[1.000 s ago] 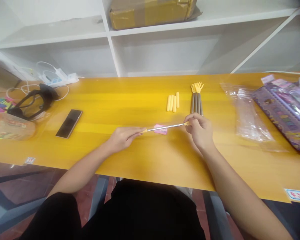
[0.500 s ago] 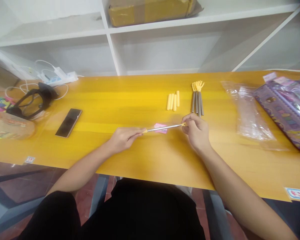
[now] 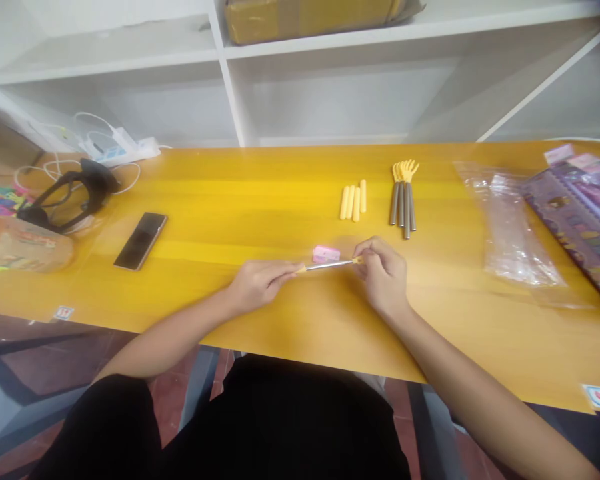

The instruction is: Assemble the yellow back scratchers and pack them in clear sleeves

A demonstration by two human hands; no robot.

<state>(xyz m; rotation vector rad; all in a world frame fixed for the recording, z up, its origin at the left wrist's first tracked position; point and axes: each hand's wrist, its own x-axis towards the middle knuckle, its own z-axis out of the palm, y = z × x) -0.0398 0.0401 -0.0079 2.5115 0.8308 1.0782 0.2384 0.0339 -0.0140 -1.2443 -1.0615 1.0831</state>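
Between my two hands a telescopic back scratcher with a silver rod lies level, low over the table. My left hand is closed around its yellow handle, which is mostly covered by the fingers. At the other end, my right hand pinches the yellow claw-shaped head. Just behind the rod lies a small pink object. Farther back rest several yellow handles side by side. To their right are several dark metal rods with yellow claw heads, laid together.
Clear plastic bags and a purple patterned pouch lie at the right. On the left are a phone, a black strap-like frame, a bag of colourful pieces and a power strip. White shelving stands behind the table.
My hands have come closer together, and the exposed silver rod between them is shorter. It has shifted slightly nearer me, uncovering more of the pink object. The camera view has turned slightly.
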